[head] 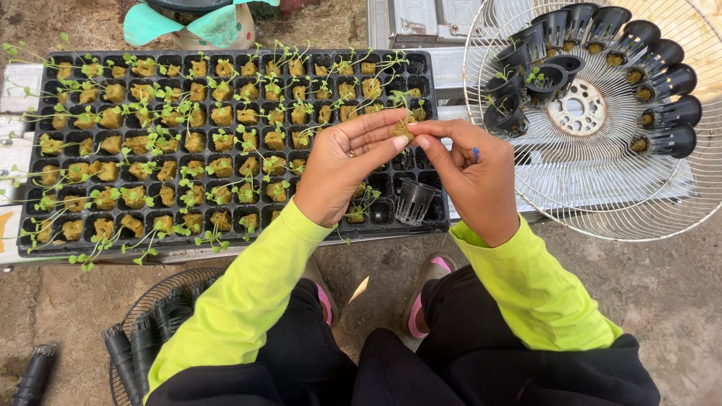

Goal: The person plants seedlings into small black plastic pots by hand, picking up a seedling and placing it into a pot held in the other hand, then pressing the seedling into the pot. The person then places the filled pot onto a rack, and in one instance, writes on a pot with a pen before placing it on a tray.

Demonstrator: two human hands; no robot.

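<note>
Dozens of sponge cubes with seedlings fill a black tray [30, 242]; far right, a white wire grille [602, 203] holds black net cups [671, 140]; left hand [342, 167] and right hand [470, 177] fingertips pinch one sponge plug [404, 127] together, above an empty net cup [414, 201] in the tray.

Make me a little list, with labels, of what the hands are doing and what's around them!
left hand: pinching a small brown sponge cube together with the other hand
right hand: fingertips on the same cube
net cup: black, empty, tilted on the seedling tray, below the hands
seedlings: thin green sprouts in brown cubes, filling most tray cells
fan grille: white wire, right of the tray, holding a ring of black filled cups
sleeves: bright yellow-green
</note>
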